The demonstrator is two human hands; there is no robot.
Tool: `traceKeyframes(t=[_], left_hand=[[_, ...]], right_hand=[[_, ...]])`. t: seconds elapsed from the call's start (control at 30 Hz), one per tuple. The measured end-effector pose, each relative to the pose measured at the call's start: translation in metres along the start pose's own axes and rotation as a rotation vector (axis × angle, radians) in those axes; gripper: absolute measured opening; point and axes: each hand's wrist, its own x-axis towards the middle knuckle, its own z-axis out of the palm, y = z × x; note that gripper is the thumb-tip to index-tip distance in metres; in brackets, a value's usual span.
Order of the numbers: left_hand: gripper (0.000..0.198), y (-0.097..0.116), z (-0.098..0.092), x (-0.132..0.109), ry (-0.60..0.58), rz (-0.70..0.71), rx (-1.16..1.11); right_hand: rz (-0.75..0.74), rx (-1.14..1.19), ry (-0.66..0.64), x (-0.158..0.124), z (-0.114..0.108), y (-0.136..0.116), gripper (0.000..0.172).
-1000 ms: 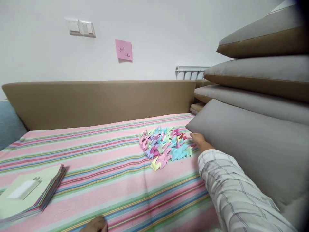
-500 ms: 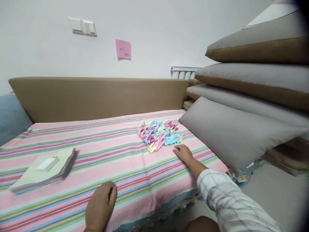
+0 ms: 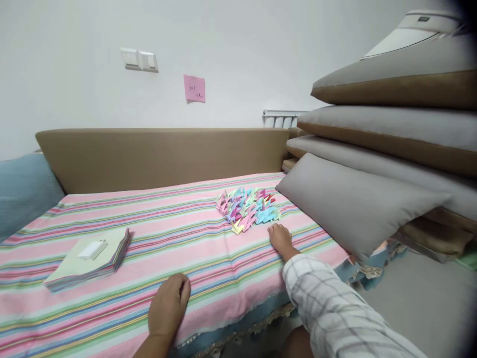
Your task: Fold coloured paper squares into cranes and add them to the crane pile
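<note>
My right hand [image 3: 280, 239] rests on the striped cloth just in front of a cluster of folded paper cranes [image 3: 248, 209], with its fingers curled in and nothing showing in them. Pink, blue, yellow, purple and red cranes stand close together there. Nearer to me, my left hand [image 3: 170, 303] lies on the cloth, its fingers folded into a loose fist with nothing visible in it. Farther left is a stack of coloured paper sheets [image 3: 112, 243], pale yellow on top, bearing a small white plug adapter [image 3: 92, 250].
The pink striped cloth [image 3: 179, 238] covers a sofa seat with a brown backrest [image 3: 167, 154]. Grey cushions [image 3: 380, 124] are piled high on the right, one leaning forward [image 3: 346, 199]. A blue cushion [image 3: 26, 191] sits at the left end. A pink note [image 3: 195, 89] hangs on the wall.
My right hand has drawn slightly back from the cranes, its fingers curling in more. My left hand keeps its loose fist. The camera has tilted up and turned a little left.
</note>
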Motion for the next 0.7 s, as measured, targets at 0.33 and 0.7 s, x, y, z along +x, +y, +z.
traceKeyframes(t=[0.33,0.7], left_hand=[[0.015,0.006,-0.006,-0.004,-0.051,-0.138,-0.101],[0.028,-0.12,-0.097,0.041,0.202,-0.525,0.057]], right_hand=[[-1.001,0.315,-0.639,-0.162,0.001,-0.032,0.04],[-0.216,0.466,-0.162,-0.076,0.03,-0.013,0.045]])
